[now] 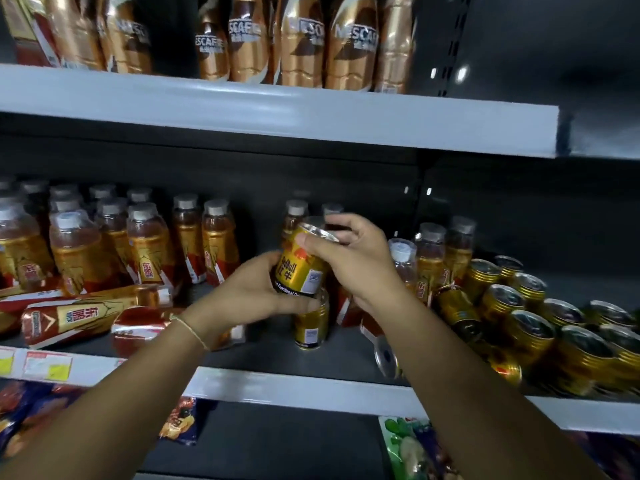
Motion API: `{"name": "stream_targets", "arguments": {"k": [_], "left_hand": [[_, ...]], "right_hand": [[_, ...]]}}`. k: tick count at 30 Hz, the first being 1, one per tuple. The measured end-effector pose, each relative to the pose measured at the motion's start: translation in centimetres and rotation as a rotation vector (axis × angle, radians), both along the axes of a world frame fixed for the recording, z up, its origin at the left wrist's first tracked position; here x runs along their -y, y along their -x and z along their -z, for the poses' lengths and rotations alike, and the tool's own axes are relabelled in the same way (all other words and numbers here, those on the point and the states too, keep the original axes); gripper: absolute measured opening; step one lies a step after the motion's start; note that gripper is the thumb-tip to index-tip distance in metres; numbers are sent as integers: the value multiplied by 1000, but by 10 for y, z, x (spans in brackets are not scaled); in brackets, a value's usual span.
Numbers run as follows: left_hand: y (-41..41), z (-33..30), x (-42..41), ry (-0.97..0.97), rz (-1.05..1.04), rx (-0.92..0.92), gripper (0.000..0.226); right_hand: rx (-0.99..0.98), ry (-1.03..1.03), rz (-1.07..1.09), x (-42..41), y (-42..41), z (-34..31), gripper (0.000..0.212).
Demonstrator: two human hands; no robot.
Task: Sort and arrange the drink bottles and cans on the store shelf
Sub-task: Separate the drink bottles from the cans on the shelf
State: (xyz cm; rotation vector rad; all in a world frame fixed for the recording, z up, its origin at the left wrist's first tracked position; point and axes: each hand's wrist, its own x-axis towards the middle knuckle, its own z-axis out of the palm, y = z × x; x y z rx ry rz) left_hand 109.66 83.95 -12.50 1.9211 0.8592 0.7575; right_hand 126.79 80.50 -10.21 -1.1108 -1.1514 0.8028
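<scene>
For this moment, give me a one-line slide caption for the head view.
Both hands, left and right, hold a gold can above another upright can on the middle shelf.

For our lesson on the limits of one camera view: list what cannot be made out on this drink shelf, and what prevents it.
Head view only:
- Gold can: most of the label is covered by the left hand and right hand.
- Standing can beneath: its top is hidden by the held can.
- Coffee bottles: caps cut off by the top edge.
- Price tags: print too small and blurred.
</scene>
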Motion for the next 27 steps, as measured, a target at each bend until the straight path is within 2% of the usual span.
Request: {"name": "stream_targets", "arguments": {"k": [2, 6, 9, 12, 18, 22, 24, 27], "left_hand": [[-14, -3, 6, -13, 10, 51, 52], [-37, -15, 17, 32, 128, 124, 44], [-52, -25, 26, 124, 273, 194, 37], [-68, -28, 32, 205, 365, 217, 32], [-107, -14, 46, 262, 436, 145, 37], [-137, -4, 61, 297, 401, 167, 52], [-152, -2, 62, 176, 286, 108, 55], [-169, 3, 59, -163, 142, -129, 44]], "right_hand": [[13, -16, 23, 8, -9, -4, 53], [19, -47, 92, 27, -30, -13, 46], [33, -28, 168, 43, -43, -20, 66], [28, 58, 194, 60, -58, -25, 75], [62, 155, 265, 100, -97, -20, 36], [58, 147, 371, 119, -126, -16, 35], [88, 140, 418, 122, -142, -14, 38], [124, 118, 447, 115, -162, -9, 40]]}}
